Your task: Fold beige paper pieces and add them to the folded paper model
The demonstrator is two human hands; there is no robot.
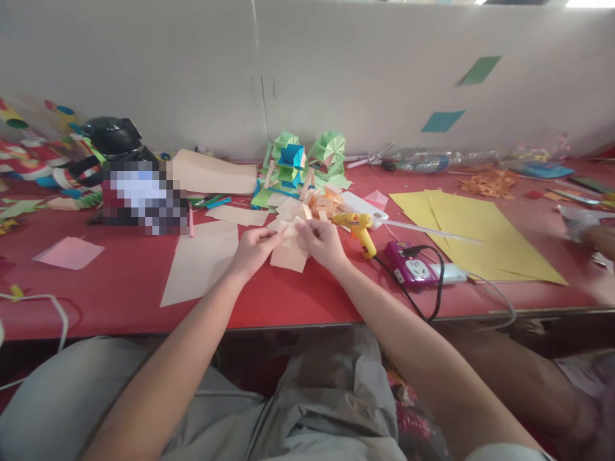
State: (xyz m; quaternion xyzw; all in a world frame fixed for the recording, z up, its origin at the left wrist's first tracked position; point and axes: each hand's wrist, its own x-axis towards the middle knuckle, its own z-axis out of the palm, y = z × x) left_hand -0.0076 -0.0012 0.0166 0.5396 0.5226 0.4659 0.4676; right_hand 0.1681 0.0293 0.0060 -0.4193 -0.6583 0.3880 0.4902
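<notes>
Between my two hands is a small piece of cream paper, pinched over the red table. My left hand grips its left side with thumb and forefinger. On the opposite side, my right hand closes on the paper, thumb on top. A flat cream paper square lies just below the fingers. Beyond my hands is a heap of peach paper pieces. Green and blue folded paper models stand behind that heap. Right of my right hand lies a yellow glue gun with a clear glue stick.
A purple power socket with a black cable sits at the front right. Yellow paper sheets cover the table beyond it. To the left are a cream sheet and a pink square. Another person's hand shows at far right.
</notes>
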